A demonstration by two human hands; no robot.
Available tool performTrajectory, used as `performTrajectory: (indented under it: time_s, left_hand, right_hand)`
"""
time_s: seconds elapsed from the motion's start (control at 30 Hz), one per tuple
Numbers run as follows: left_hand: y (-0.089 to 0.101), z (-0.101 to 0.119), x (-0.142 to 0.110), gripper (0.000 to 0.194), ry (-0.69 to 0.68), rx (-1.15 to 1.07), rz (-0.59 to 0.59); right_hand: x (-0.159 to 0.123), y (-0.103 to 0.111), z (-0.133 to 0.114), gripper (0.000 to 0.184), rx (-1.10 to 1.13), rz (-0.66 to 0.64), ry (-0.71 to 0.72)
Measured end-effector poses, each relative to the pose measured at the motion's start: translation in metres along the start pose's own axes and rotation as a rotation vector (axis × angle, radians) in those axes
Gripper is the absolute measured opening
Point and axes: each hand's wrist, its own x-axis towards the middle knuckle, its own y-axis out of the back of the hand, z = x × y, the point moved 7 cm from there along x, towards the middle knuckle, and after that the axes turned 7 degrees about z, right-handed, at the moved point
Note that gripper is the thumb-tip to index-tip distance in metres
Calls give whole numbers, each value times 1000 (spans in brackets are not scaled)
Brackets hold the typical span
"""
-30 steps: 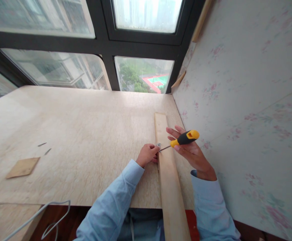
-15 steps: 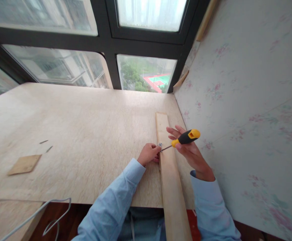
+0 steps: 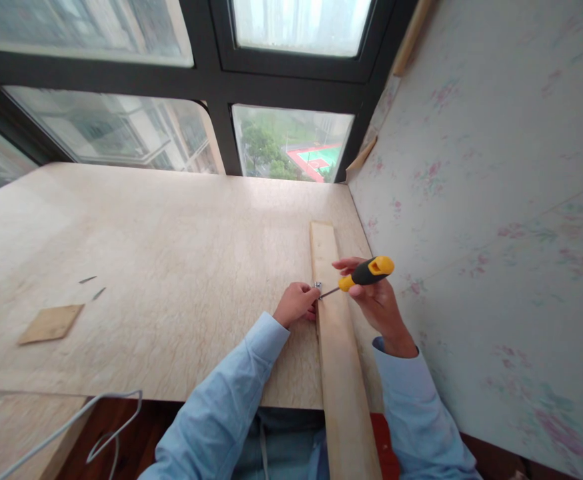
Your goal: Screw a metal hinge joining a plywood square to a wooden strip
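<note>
Plank (image 3: 342, 373) lies at right on the counter (image 3: 196, 253), metal fitting (image 3: 317, 285) at its left edge. Right hand (image 3: 382, 305) grasps screwdriver (image 3: 367, 272), tip beside fitting — fastening apparently begun, unfinished. Left hand (image 3: 295, 303) adjoins — grip cannot be determined.

left hand (image 3: 293, 305) in a small pinch, right hand (image 3: 377, 308) in a light grip.
the left arm (image 3: 221, 400) slants forward and inward, its wrist (image 3: 281, 319) nearly straight, the back of the hand mostly upward, the fingertips (image 3: 313, 294) drawn together in front and the lower fingers tucked beneath, partly hidden; the right arm (image 3: 419, 407) angles forward and inward from the other side, the thumb (image 3: 355, 291) nearer the body, the visible fingers (image 3: 344, 264) reaching leftward beyond it; the hands are near each other but apart, and light blue sleeves cover both forearms.
</note>
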Motion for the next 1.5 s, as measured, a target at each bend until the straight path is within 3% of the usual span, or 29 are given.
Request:
performTrajectory:
  time_s: [0.1,0.17,0.23,0.37,0.43,0.63,0.73,0.8,0.87,0.93,1.0,1.1,1.2,1.3,1.4,1.5]
  left_hand:
    - [0,0,0,18,0,-8,7]
    - [0,1,-1,18,3,-3,15]
    - [0,1,-2,18,7,1,14]
    - [0,3,-4,19,11,-2,17]
    - [1,3,-4,20,8,0,26]
    - [0,2,-3,20,2,-13,24]
    - [0,2,-3,19,9,-4,26]
    - [0,2,-4,20,9,-2,21]
    - [1,3,-4,20,10,-3,12]
    - [1,3,-5,20,8,-5,9]
    - [2,3,-5,21,3,-1,13]
    - [2,3,-4,24,5,0,17]
    - [1,2,-3,25,22,-16,14]
    - [0,2,-4,25,28,-26,14]
    - [0,3,-4,23,30,-31,6]
    - [1,3,-5,21,26,-26,4]
  right_hand:
    - [-4,-7,-12,52,204,-208,-89]
    - [-5,-6,-10,53,246,-250,-149]
    - [-3,1,0,44,206,-168,-151]
    - [0,19,20,41,-32,192,-26]
    - [0,17,22,45,-106,232,14]
    - [-4,-8,-3,55,198,-176,-40]
    - [-7,-7,-4,55,255,-264,-149]
    - [-5,0,4,46,207,-200,-176]
    - [-2,9,15,36,108,-50,-141]
    - [0,17,21,38,-21,127,-70]
    - [1,18,22,44,-141,212,-14]
    - [1,6,15,51,-138,100,29]
    - [-2,-6,0,54,101,-103,12]
    - [-6,-7,-6,54,271,-206,-80]
    - [-6,-1,4,45,243,-155,-136]
    - [-2,10,16,37,106,72,-53]
